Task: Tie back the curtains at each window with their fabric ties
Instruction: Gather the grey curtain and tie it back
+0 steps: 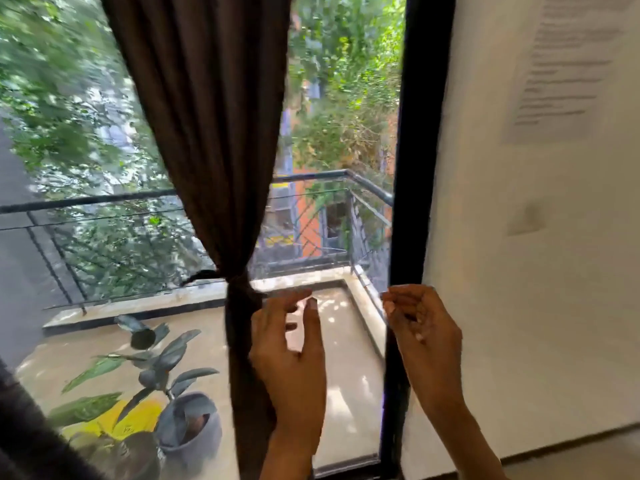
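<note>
Beside knotted tie (239, 289), left hand (291, 355), right hand (424, 327): grips loosely curled, seemingly empty; blurred.

A sheet of paper (568, 64) fixed to the white wall (519, 306) at the right of the window carries many lines of printed text, but motion blur leaves every line unreadable. Lower on the same wall, a smaller pale patch (526, 220), perhaps a note or a plate, shows no legible marking. No brand, number or sign can be read anywhere else in the view.
</note>
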Available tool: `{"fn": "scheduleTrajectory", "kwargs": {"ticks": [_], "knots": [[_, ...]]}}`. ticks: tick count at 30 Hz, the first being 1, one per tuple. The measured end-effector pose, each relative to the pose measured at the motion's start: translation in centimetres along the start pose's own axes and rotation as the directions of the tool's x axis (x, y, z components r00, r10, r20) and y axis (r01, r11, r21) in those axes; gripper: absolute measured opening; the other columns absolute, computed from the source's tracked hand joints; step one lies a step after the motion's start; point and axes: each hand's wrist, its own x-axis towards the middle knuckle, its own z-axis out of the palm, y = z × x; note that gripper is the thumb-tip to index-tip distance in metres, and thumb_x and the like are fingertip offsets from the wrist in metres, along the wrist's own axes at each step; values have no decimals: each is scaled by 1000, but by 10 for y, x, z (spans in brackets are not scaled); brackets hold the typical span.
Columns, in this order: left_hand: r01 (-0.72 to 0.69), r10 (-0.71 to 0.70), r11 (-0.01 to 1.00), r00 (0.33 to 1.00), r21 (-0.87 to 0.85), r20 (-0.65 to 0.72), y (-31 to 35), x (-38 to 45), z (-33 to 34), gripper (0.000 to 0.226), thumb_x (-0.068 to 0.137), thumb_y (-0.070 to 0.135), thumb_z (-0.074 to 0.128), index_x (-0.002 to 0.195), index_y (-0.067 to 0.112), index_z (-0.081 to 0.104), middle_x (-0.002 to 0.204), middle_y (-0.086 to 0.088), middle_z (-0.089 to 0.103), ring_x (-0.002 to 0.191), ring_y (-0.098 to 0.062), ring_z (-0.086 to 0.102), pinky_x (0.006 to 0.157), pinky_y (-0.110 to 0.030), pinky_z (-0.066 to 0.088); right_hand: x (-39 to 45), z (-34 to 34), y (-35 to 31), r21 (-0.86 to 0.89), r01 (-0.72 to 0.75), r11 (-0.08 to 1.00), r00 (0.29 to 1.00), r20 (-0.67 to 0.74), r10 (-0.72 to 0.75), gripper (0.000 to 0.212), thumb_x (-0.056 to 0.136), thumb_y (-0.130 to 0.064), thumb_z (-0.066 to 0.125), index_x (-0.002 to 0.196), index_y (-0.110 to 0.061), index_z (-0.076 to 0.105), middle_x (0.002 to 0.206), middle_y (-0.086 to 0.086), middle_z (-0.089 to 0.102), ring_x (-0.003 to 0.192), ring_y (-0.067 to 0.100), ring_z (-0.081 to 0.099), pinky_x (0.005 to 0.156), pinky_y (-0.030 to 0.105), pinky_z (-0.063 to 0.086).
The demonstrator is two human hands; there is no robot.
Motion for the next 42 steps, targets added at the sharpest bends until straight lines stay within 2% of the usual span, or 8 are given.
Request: {"fn": "scheduleTrajectory", "kwargs": {"ticks": [6, 15, 18, 21, 24, 30, 37, 42], "knots": [[52, -26, 995, 961, -89, 277, 62, -90, 141, 8, 89, 19, 61, 93, 25, 65, 87, 4, 65, 80, -20, 62, 64, -42, 51, 36, -180, 8, -339, 97, 936, 983, -112, -143, 12, 92, -5, 58, 96, -14, 65, 94, -9, 68, 90, 4, 64, 74, 17, 51], [127, 65, 948, 820, -292, 569, 157, -207, 341, 11, 91, 20, 61, 101, 16, 65, 98, 3, 67, 89, -15, 62, 70, -40, 54, 95, -415, 13, -598, -33, 801, 853, -434, -289, 13, 90, -6, 58, 95, -17, 64, 92, -9, 67, 86, 4, 65, 72, 16, 52], [188, 65, 927, 771, -325, 633, 178, -239, 404, 12, 90, 21, 60, 101, 19, 65, 99, 5, 66, 91, -12, 61, 73, -37, 55, 116, -478, 21, -662, -72, 746, 801, -484, -352, 12, 90, -5, 60, 95, -16, 64, 91, -13, 65, 82, -3, 62, 72, 7, 47], [252, 54, 905, 732, -344, 679, 196, -271, 475, 15, 90, 22, 61, 101, 16, 67, 100, 3, 67, 91, -12, 61, 75, -36, 55, 147, -542, 36, -723, -104, 683, 754, -505, -419, 8, 90, -1, 62, 96, -6, 65, 91, -5, 64, 81, -1, 61, 73, 9, 49], [270, 74, 893, 700, -360, 710, 212, -295, 549, 15, 90, 19, 60, 102, 14, 67, 101, 0, 68, 92, -13, 61, 76, -35, 55, 191, -604, 55, -679, -125, 724, 714, -568, -409, 10, 88, 6, 59, 97, 8, 64, 88, 18, 68, 81, 25, 65, 79, 30, 56], [297, 124, 863, 658, -407, 742, 258, -336, 711, 14, 90, 19, 60, 102, 14, 67, 101, 1, 68, 90, -9, 61, 77, -37, 56, 277, -723, 82, -736, -174, 654, 669, -576, -470, 10, 89, -6, 63, 97, 0, 64, 91, 0, 65, 78, -3, 58, 77, 6, 47], [288, 178, 839, 657, -462, 732, 317, -382, 867, 17, 90, 23, 60, 100, 12, 68, 104, -4, 70, 92, -17, 64, 79, -45, 57, 371, -863, 110, -749, -121, 651, 609, -574, -547, 7, 90, -8, 62, 92, -15, 62, 85, -13, 61, 77, -2, 61, 72, 6, 47], [264, 158, 847, 705, -462, 691, 356, -412, 971, 15, 89, 21, 61, 99, 13, 68, 105, -6, 70, 93, -18, 64, 84, -44, 56, 442, -959, 130, -744, -49, 667, 608, -552, -571, 9, 90, -6, 62, 91, -15, 63, 86, -11, 64, 79, 5, 64, 73, 13, 52]]}}
